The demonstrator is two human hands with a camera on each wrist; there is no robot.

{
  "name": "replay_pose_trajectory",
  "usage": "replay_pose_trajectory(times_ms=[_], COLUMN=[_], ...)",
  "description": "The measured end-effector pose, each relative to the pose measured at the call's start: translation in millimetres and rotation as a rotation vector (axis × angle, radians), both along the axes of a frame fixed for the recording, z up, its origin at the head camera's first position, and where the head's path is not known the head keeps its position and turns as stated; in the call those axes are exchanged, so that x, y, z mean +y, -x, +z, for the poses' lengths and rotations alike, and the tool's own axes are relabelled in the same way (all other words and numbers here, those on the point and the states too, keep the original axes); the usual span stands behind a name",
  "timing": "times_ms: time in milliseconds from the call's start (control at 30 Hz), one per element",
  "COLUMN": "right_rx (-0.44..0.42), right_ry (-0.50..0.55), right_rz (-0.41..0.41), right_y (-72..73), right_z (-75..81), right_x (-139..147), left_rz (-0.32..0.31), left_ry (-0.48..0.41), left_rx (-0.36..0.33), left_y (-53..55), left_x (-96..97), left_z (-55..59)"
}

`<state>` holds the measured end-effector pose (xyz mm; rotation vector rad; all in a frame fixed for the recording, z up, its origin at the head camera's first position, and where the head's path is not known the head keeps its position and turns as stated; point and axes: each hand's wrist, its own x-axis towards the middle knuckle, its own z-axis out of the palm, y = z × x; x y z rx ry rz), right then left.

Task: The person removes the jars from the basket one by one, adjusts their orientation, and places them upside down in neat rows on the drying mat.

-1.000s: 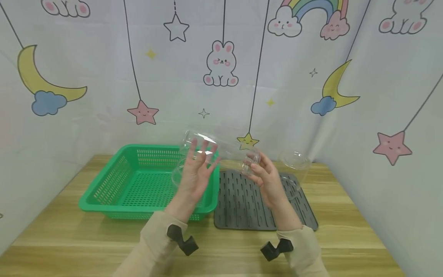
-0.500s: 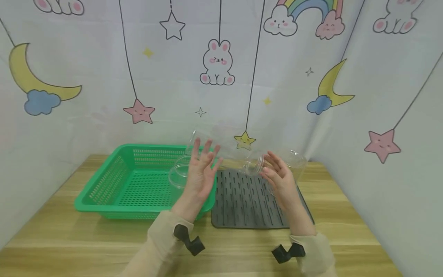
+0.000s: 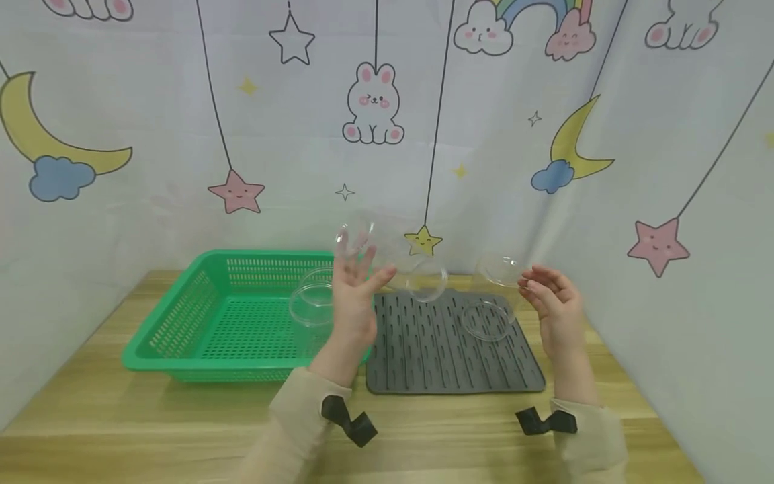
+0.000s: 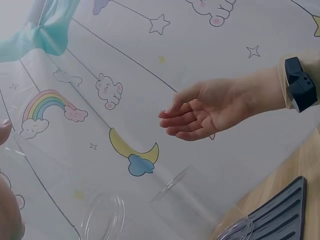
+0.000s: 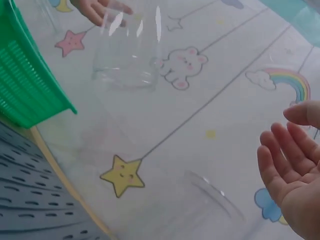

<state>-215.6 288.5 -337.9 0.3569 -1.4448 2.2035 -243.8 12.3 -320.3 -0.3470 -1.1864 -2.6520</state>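
Note:
My left hand [image 3: 353, 296] holds a clear plastic jar [image 3: 402, 262] tilted above the back of the table, its round mouth facing right. Fingers show through its wall, and the jar also appears as a see-through cylinder [image 5: 127, 55] in the right wrist view. My right hand [image 3: 557, 306] is off to the right, fingers loosely bent around nothing. Just left of it, a second clear jar [image 3: 491, 302] stands on the grey slotted mat [image 3: 423, 363]; the left wrist view shows a gap between that hand [image 4: 210, 110] and the jar [image 4: 185, 200].
A green plastic basket [image 3: 175, 366] sits on the left of the wooden table [image 3: 447, 437], with another clear container [image 3: 311, 312] at its right end, partly behind my left forearm. A white printed cloth [image 3: 302, 148] hangs behind the table.
My right hand has let go of the held jar's mouth end and moved right. My left hand keeps the jar, whose mouth has turned more toward the camera. The head view has shifted slightly.

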Motion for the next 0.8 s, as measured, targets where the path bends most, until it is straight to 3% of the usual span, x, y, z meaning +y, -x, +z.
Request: replay_pose_trajectory(times_ms=[100,267,533,800], right_rx=[-0.048,-0.154,-0.389,-0.5], right_ry=[0.054,0.074,-0.093,-0.16], right_rz=[-0.08,-0.161,-0.077,-0.045], right_y=[4.1,9.1,15.5,19.1], right_z=[-6.9,-25.1,-58.0,-80.6], right_x=[16,39,64,79], left_rz=[0.046,0.064,0.12,0.16], left_ry=[0.063,0.08,0.175,0.271], left_rx=[0.001,0.041,0.057,0.007], left_y=[-1.1,-1.6,-1.8,4.7], left_x=[8.5,23.3,46.9,61.6], left_z=[-1.1,-4.7,-16.4,-30.6])
